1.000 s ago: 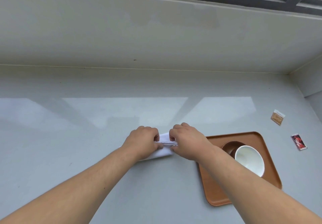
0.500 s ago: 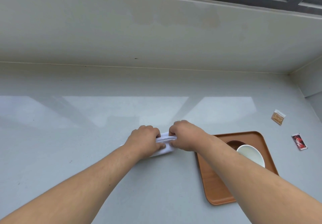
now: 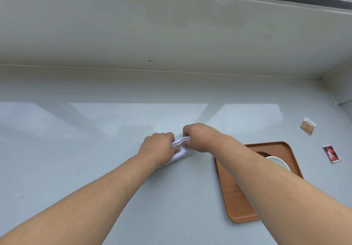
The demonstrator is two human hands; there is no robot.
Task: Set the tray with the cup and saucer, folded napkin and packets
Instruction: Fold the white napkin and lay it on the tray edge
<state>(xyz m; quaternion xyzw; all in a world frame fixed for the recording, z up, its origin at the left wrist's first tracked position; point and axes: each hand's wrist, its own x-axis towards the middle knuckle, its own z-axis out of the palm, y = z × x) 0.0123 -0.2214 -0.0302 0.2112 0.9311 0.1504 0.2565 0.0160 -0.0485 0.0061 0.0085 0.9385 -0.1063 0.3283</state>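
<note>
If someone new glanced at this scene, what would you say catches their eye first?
Most likely the two hands, left hand and right hand, meeting mid-counter and pinching a white napkin between them. Next comes the brown tray to the right, holding a white cup partly hidden by the right forearm. Two packets, tan packet and red packet, lie on the counter beyond the tray.

Soft white cloth napkin [image 3: 181,149], matt wood-look tray [image 3: 231,193], glossy grey counter [image 3: 95,130]
</note>
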